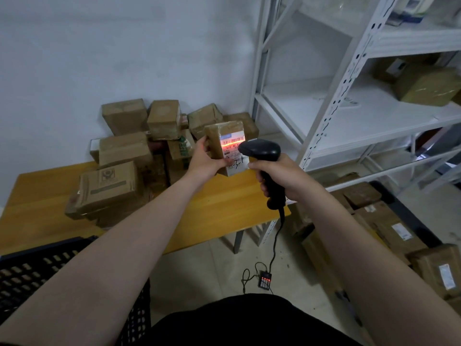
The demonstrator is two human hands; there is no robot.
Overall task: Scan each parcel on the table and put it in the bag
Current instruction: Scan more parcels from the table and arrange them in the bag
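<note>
Nearest the camera, two bare forearms extended forward over a dark-clothed lap, with a black perforated crate (50, 278) at lower left. The left hand (207, 159) gripped a small brown parcel (225, 147) by its left side and lower edge, holding it upright above the far edge of the wooden table (219, 211), label facing the camera. The right hand (282, 177) was closed around the handle of a black barcode scanner (262, 153), whose head sat just beside the parcel's right edge and covered part of the label. A red scan line lay across the barcode on the white label (233, 148). Behind and left of the held parcel, a pile of brown parcels (129, 156) rested on the table against the wall. The scanner's cable (277, 243) hung to a small black device (265, 280) on the tiled floor. White metal shelving (349, 96) stood to the right, with more cartons (389, 228) beneath it.
</note>
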